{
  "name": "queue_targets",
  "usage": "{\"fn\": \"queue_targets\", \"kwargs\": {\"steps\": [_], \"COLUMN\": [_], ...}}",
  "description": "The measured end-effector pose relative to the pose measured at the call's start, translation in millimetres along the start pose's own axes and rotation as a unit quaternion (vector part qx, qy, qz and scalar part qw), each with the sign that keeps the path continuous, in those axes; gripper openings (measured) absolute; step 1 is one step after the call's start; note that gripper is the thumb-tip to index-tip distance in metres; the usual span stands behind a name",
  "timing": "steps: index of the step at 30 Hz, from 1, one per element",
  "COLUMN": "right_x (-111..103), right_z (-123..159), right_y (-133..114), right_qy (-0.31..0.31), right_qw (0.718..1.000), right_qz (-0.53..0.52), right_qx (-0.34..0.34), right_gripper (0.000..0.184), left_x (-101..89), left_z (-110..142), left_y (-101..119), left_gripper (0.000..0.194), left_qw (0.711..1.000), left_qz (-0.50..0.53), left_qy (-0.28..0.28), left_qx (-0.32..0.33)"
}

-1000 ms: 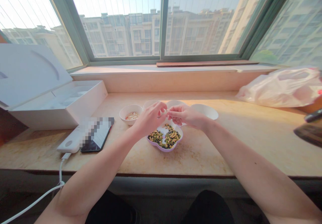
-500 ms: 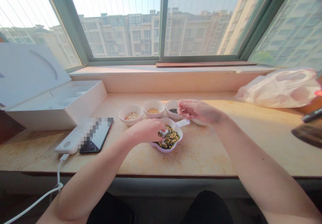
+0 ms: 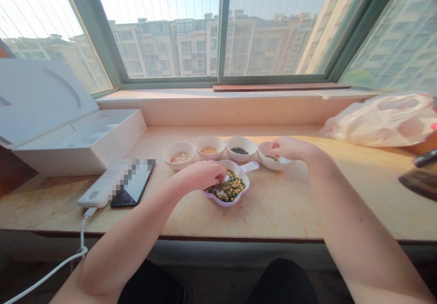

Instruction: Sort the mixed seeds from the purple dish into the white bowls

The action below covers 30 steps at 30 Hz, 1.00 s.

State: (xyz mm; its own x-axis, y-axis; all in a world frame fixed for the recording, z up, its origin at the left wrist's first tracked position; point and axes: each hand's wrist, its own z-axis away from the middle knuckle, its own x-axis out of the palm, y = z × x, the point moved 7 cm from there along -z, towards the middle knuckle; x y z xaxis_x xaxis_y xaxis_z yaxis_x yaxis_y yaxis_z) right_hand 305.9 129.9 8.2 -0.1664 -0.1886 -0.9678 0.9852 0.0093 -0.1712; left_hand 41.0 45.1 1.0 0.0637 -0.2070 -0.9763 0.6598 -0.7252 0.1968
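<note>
My left hand [image 3: 204,174] reaches into a lilac-rimmed white dish [image 3: 245,181] with a short handle. Its fingertips are pinched together among mixed yellow, green and black beans [image 3: 232,189]; whatever they hold is too small to see. My right hand [image 3: 290,148] is over the rightmost white bowl [image 3: 269,162], fingers closed just above some small green beans [image 3: 274,158]. What lies between those fingertips is hidden. Behind the dish, a bowl [image 3: 252,145] has black beans, another [image 3: 201,143] yellow beans, and the leftmost bowl [image 3: 167,157] pale flat pieces.
On the left stand an open white box [image 3: 116,135], a dark phone [image 3: 131,195] and a white power bank [image 3: 94,195] with a cable [image 3: 82,235]. A white plastic bag [image 3: 385,117] rests at the right, near a dark glossy object [image 3: 419,179]. A window frame [image 3: 221,31] rises behind.
My right hand has moved right and down, from beside the black-bean bowl to the green-bean bowl. The left hand stays in the dish, its fingers drawn closer together.
</note>
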Motion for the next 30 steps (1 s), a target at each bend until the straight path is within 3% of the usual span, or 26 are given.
{"fn": "queue_targets", "kwargs": {"steps": [4, 9, 13, 21, 25, 28, 30], "right_x": [8, 8, 0, -17, -21, -22, -17], "right_z": [-2, -1, 1, 11, 18, 27, 34], "right_y": [2, -2, -5, -17, -37, -60, -80], "right_qy": [-0.047, -0.045, 0.004, 0.136, 0.185, 0.220, 0.207], "right_qw": [0.999, 0.999, 1.000, 0.990, 0.981, 0.967, 0.959], "right_qz": [0.010, -0.009, -0.022, -0.028, -0.064, -0.099, -0.131], "right_qx": [0.000, -0.016, -0.009, 0.027, -0.015, -0.078, -0.141], "right_gripper": [0.016, 0.015, 0.013, 0.038, 0.031, 0.029, 0.027], "left_x": [2.9, 3.2, -2.0, -16.1, -21.8, -30.8, -34.9], "left_z": [-1, -2, 0, 6, 3, 2, 2], "left_y": [-3, -4, -2, 5, -3, -22, -36], "left_gripper": [0.029, 0.030, 0.029, 0.028, 0.020, 0.014, 0.014], "left_qw": [1.000, 0.999, 0.998, 0.991, 0.984, 0.967, 0.951], "left_qz": [0.007, 0.041, 0.050, 0.056, 0.058, 0.067, 0.072], "left_qy": [-0.017, 0.006, 0.035, 0.109, 0.164, 0.244, 0.291], "left_qx": [-0.006, 0.007, 0.023, 0.051, 0.030, -0.031, -0.075]}}
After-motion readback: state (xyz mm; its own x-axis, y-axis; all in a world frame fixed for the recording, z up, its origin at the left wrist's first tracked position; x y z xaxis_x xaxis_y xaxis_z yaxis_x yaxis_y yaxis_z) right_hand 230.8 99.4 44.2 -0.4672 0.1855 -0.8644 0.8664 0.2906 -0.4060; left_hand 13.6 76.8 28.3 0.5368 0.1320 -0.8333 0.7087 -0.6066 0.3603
